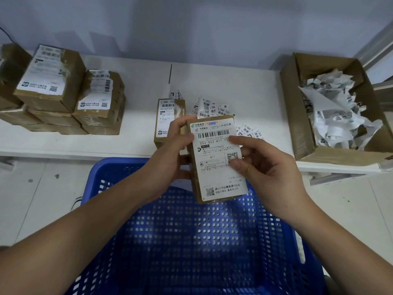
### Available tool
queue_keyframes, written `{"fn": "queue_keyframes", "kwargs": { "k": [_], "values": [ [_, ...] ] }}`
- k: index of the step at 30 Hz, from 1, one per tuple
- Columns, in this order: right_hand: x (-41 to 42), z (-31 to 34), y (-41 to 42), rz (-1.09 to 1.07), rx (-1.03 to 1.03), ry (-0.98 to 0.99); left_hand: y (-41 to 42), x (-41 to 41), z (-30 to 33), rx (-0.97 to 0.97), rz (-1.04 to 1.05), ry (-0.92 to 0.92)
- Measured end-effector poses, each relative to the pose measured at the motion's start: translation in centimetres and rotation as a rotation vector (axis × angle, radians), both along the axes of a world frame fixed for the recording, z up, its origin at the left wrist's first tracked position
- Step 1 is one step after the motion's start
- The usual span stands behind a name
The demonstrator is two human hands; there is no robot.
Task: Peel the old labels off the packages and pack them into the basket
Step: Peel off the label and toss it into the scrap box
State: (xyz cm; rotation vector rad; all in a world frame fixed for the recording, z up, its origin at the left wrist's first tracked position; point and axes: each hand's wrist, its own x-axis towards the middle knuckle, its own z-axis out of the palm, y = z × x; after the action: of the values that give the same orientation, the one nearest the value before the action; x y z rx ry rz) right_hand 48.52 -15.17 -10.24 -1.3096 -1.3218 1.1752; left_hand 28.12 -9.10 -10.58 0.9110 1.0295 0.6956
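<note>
Holding a brown package [209,167] upright above the blue basket [191,241], the left hand [170,150] grips its left edge while the right hand [261,165] pinches the right edge of the white shipping label [219,158], which looks still fully stuck. To peel well, lift one corner first, then pull low and steadily so it comes off whole. More labelled packages [63,92] wait on the surface [138,81]; a cardboard box [297,116] holds peeled scraps.
</note>
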Motion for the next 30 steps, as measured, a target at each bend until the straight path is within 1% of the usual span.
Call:
{"fn": "queue_keyframes", "kwargs": {
  "k": [10,13,15,18,22,24,25,27,28,30],
  "values": [
    [-0.1,0.1,0.2,-0.001,-0.039,-0.007,0.0,-0.1,0.2,0.031,-0.009,0.011],
    [-0.1,0.0,0.1,-0.001,-0.044,-0.022,-0.1,-0.2,0.1,0.072,-0.029,0.032],
    [-0.1,-0.1,0.1,0.001,-0.045,-0.042,-0.3,-0.3,0.1,0.13,-0.04,0.067],
    [0.0,0.1,0.2,0.016,-0.05,-0.08,-0.7,-0.4,0.1,0.274,-0.043,0.119],
    [0.2,0.6,0.5,-0.006,-0.047,-0.169,-1.3,-0.2,0.3,0.417,-0.026,0.104],
    [0.3,0.9,0.8,-0.039,-0.088,-0.212,-1.6,-0.1,0.4,0.481,-0.025,0.122],
    [0.4,1.1,0.9,-0.053,-0.108,-0.269,-1.7,0.0,0.4,0.5,-0.022,0.126],
    [0.8,1.3,1.1,-0.074,-0.135,-0.405,-1.8,0.1,0.4,0.494,-0.008,0.125],
    [1.0,1.5,1.2,-0.094,-0.139,-0.432,-1.7,0.1,0.4,0.474,-0.006,0.128],
    [0.9,1.8,1.2,-0.122,-0.122,-0.349,-1.7,0.0,0.4,0.42,-0.037,0.127]
  ]
}}
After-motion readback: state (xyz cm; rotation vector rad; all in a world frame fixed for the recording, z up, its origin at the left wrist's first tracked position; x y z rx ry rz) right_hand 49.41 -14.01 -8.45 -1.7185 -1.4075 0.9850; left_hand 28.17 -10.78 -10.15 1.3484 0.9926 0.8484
